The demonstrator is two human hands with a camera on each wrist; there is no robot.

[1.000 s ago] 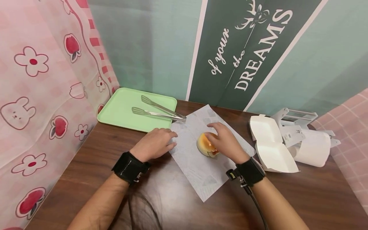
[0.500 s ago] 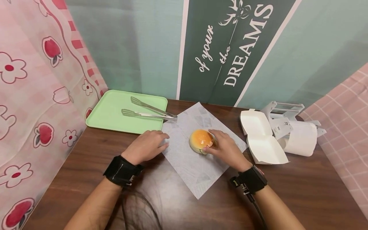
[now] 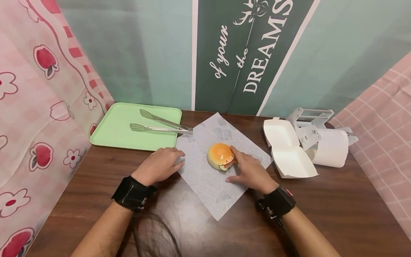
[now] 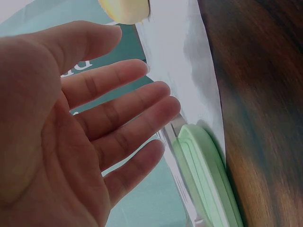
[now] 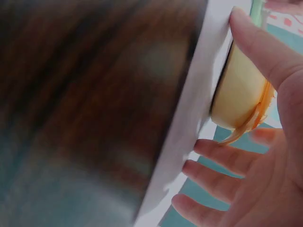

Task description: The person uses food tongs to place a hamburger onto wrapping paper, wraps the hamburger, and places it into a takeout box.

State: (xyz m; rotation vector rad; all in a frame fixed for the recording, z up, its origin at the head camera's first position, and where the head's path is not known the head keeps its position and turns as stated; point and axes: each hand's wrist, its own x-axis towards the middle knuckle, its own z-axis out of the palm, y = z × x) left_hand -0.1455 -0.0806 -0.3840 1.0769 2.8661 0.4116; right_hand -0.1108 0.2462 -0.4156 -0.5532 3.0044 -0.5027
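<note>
A hamburger [image 3: 219,156] with a glossy golden bun sits near the middle of a printed paper sheet [image 3: 205,185]. Red sauce and a pale filling show along its lower right side. My right hand [image 3: 252,173] is at the burger's right, fingers spread, with the index finger right at the bun and the thumb on the near side over the paper. In the right wrist view, the burger's side [image 5: 241,90] stands between thumb and fingers, not gripped. My left hand [image 3: 158,166] holds nothing; its relaxed fingers lie by the paper's left edge, as the left wrist view also shows.
Behind the left hand lies a green tray [image 3: 109,134] with metal tongs [image 3: 160,128] on it, their joined end over the paper's corner. At right stand an opened white takeaway box [image 3: 292,157], a white paper roll [image 3: 332,146] and a grey-white holder [image 3: 309,121].
My right hand has gone from over the bun to its right side, and its fingers have loosened from it. The head view has swung right. My left hand has stayed by the paper.
</note>
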